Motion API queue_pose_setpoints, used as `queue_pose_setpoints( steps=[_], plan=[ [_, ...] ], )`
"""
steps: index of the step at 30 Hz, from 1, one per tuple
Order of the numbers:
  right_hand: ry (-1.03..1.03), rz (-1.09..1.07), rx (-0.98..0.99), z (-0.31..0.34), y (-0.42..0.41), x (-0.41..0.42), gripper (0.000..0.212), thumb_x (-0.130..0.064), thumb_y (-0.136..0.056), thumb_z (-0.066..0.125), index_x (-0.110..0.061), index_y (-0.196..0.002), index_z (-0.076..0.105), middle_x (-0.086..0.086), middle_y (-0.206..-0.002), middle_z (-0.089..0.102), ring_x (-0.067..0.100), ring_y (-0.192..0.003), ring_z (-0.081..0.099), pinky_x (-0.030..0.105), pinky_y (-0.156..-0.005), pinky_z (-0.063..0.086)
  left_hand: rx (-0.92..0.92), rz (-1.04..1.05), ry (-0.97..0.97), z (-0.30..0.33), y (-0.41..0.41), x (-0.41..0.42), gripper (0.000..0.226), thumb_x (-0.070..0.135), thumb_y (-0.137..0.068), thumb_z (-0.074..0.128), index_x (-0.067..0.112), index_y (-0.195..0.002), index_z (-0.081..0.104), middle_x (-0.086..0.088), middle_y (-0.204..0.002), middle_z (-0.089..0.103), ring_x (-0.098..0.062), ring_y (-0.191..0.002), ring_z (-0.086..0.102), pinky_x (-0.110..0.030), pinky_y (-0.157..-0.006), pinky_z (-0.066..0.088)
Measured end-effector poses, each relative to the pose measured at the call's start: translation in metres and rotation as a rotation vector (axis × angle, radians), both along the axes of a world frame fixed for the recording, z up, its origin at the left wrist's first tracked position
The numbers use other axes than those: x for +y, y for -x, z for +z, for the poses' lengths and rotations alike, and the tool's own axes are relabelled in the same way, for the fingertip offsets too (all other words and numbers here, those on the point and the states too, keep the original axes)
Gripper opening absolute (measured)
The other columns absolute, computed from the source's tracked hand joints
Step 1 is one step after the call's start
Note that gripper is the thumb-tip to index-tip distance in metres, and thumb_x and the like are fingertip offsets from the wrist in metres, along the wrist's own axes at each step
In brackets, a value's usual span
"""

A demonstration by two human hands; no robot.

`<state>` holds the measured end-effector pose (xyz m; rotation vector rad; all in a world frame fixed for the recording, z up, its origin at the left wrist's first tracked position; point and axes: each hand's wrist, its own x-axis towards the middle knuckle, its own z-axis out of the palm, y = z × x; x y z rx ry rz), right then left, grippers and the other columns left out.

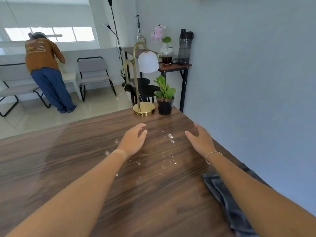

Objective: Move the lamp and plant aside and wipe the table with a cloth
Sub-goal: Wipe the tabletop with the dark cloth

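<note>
While both hands, left (134,139) and right (199,139), hover spread and empty, the lamp (143,79) looks top-heavy. Grip its brass stem; the plant (164,95) lifts by its pot.

Both bare forearms reach forward side by side. The left hand (134,140) is palm-down with fingers loosely spread and empty. The right hand (199,138) is also empty, fingers parted, thumb turned inward, a thin white bracelet (212,155) at its wrist.
</note>
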<state>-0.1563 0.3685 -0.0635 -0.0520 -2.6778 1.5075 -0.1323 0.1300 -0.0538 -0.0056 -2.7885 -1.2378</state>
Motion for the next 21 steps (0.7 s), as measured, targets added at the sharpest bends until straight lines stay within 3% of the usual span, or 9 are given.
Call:
queue_pose_setpoints(
  steps=[7,10,12,15,21],
  plan=[
    [-0.287,-0.151,0.016,-0.007,-0.109,0.034,0.054,-0.035,-0.092,0.049,-0.013,-0.141,0.037,0.008,-0.148,0.039,0.025,-0.136,0.034,0.038,-0.113,0.026,0.049,-0.184,0.157,-0.019,-0.077,0.003,0.041,0.031,-0.095,0.039,0.021,-0.135,0.044,0.001,-0.142,0.048,-0.014,-0.131,0.043,-0.030,-0.108,0.031],
    [-0.608,-0.309,0.000,-0.018,-0.138,0.051,0.054,-0.038,-0.092,0.043,-0.009,-0.138,0.040,0.013,-0.145,0.041,0.031,-0.135,0.032,0.046,-0.113,0.023,0.074,-0.159,0.168,-0.025,-0.098,-0.003,0.040,0.028,-0.095,0.040,0.017,-0.133,0.047,-0.002,-0.137,0.052,-0.015,-0.124,0.048,-0.028,-0.103,0.033],
    [-0.743,-0.384,-0.127,-0.028,-0.155,0.057,0.062,-0.046,-0.091,0.037,-0.010,-0.142,0.033,0.013,-0.151,0.031,0.035,-0.140,0.020,0.049,-0.115,0.015,0.084,-0.147,0.197,-0.029,-0.110,-0.010,0.038,0.026,-0.095,0.040,0.016,-0.130,0.049,-0.003,-0.135,0.054,-0.017,-0.125,0.047,-0.028,-0.103,0.033],
    [-0.746,-0.444,-0.282,-0.041,-0.166,0.057,0.070,-0.055,-0.090,0.030,-0.015,-0.147,0.022,0.013,-0.156,0.018,0.039,-0.143,0.007,0.051,-0.117,0.006,0.089,-0.120,0.255,-0.033,-0.121,-0.026,0.036,0.025,-0.095,0.041,0.016,-0.128,0.051,-0.002,-0.135,0.055,-0.020,-0.128,0.045,-0.034,-0.108,0.033],
    [-0.797,-0.407,-0.366,-0.040,-0.140,0.042,0.084,-0.072,-0.082,0.017,-0.023,-0.149,0.009,0.010,-0.159,0.006,0.045,-0.142,0.000,0.057,-0.114,-0.001,0.087,0.042,0.281,-0.035,-0.118,-0.079,0.034,0.023,-0.093,0.043,0.015,-0.125,0.055,-0.004,-0.133,0.056,-0.026,-0.123,0.049,-0.038,-0.106,0.037]
  ],
)
